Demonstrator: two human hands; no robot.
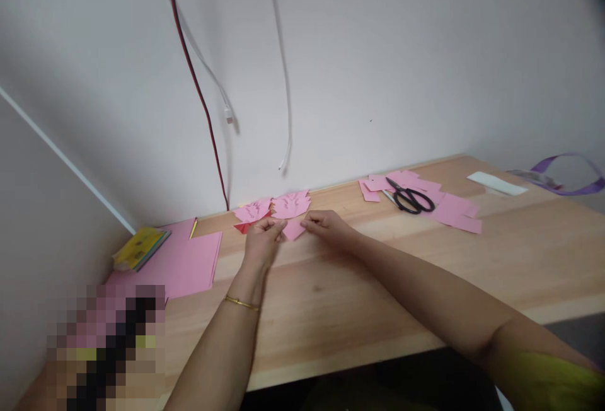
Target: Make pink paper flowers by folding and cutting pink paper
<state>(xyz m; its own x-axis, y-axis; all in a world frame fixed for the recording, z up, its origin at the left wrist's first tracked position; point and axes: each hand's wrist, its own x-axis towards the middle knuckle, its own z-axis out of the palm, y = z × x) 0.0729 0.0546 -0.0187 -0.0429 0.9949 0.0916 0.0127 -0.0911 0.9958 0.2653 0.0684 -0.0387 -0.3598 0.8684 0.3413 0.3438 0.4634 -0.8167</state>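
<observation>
A small piece of pink paper (294, 229) with a pointed lower edge is stretched between my two hands above the wooden table. My left hand (263, 239) pinches its left side, thumb against fingers. On the other side, my right hand (326, 228) pinches the right edge between thumb and fingertips. Just behind the hands lie cut pink paper pieces (291, 204) with jagged edges and dark markings. Partly covered by my left hand is a red paper piece (242, 228).
Black-handled scissors (412, 200) rest on scattered pink paper pieces (454, 210) at the right. A white strip (497, 183) and a purple band (567, 174) lie farther right. Large pink sheets (193, 263) and a yellow packet (140, 248) are at the left. Cables (198, 92) hang along the wall.
</observation>
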